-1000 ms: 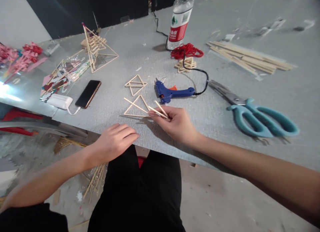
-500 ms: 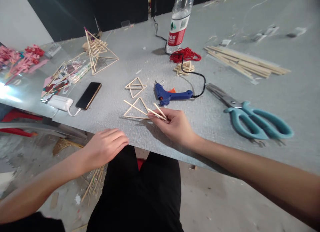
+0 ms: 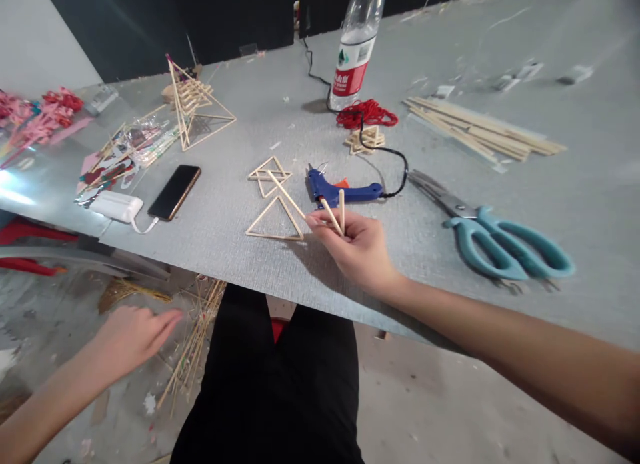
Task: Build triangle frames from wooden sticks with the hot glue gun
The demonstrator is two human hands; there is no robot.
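Note:
My right hand [image 3: 357,247] is closed on thin wooden sticks [image 3: 331,216]. One of them points up and left from the fingertips, and two stand up out of the hand. Left of these fingers, a triangle of wooden sticks [image 3: 261,215] lies on the table. Just behind it is a six-pointed star of sticks [image 3: 261,178]. A blue glue gun [image 3: 345,192] rests beyond my right hand. Off the table's front edge, above the floor, hangs my left hand [image 3: 137,334], with nothing seen in it. Its fingers are loosely bent and apart, slightly smeared.
Teal-handled scissors [image 3: 505,241] lie at right, below a bundle of flat sticks [image 3: 485,131]. A water bottle [image 3: 354,64], red cord [image 3: 367,114] and a stacked stick star [image 3: 367,139] are at the back. Leftward are a phone [image 3: 175,192], a white charger [image 3: 116,205] and a stick pyramid [image 3: 193,107].
My left hand has moved left and down, away from the table edge. The sticks in my right hand have tilted upward and moved clear of the triangle, which now shows whole.

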